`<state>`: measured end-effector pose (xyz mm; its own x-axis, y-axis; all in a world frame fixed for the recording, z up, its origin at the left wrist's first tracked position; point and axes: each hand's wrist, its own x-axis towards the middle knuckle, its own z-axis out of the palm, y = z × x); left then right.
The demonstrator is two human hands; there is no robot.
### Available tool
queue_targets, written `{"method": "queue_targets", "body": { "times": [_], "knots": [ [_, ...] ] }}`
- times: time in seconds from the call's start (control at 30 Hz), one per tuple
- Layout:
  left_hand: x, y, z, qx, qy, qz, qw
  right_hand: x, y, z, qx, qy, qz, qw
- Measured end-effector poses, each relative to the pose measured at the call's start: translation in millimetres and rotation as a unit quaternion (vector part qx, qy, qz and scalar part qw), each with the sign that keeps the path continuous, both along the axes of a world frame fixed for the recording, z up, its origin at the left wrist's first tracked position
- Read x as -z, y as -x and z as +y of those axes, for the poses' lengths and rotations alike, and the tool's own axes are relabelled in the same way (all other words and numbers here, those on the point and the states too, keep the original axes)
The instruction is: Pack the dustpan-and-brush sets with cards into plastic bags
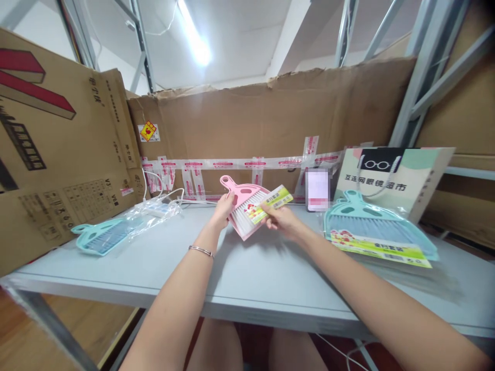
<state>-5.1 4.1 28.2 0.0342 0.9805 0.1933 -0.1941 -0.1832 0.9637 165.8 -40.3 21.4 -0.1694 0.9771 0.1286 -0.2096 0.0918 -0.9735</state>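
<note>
A pink dustpan and brush set (243, 191) with white bristles is held up over the middle of the grey table. My left hand (224, 208) is closed on its left edge, below the handle. In my right hand (280, 219) is a yellow-green printed label card (279, 198), pinched at its lower edge and lying across the front of the bristles. Whether the card is fastened to the set I cannot tell. To the right, a turquoise dustpan and brush set (371, 221) with a similar card lies in clear wrapping. Another turquoise set (106, 234) lies on the left.
Crumpled clear plastic packaging (154, 211) and white cables lie at the back left. A phone (317, 189) and a printed paper bag (390, 175) stand at the back right. Cardboard boxes (232, 123) wall the table's back and left side. The table's front edge (270, 314) is near my legs.
</note>
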Motion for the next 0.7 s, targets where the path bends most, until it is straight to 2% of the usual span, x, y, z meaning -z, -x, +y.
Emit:
{"method": "queue_targets", "body": {
  "times": [0.07,0.2,0.27,0.43,0.6,0.7],
  "knots": [
    [-2.0,-8.4,-4.7,-0.035,-0.014,0.008,0.999,6.2,10.2,-3.2,0.010,0.008,-0.032,0.999],
    [-8.3,-20.1,-15.6,-0.069,-0.050,-0.002,0.996,7.8,15.0,-4.5,0.083,-0.013,-0.056,0.995],
    [-12.4,-21.8,-21.7,-0.051,-0.082,-0.001,0.995,5.8,12.8,-4.8,0.109,-0.035,-0.069,0.991],
    [-21.2,-18.6,-37.0,0.099,-0.137,0.073,0.983,4.4,8.4,-5.9,0.142,-0.064,-0.090,0.984],
    [-20.6,-13.3,-35.0,0.086,-0.137,0.124,0.979,8.2,6.8,-4.8,0.154,-0.078,-0.128,0.977],
    [-21.6,-8.0,-28.6,0.083,-0.134,0.096,0.983,8.0,4.9,-4.7,0.223,-0.077,-0.096,0.967]
  ]
}}
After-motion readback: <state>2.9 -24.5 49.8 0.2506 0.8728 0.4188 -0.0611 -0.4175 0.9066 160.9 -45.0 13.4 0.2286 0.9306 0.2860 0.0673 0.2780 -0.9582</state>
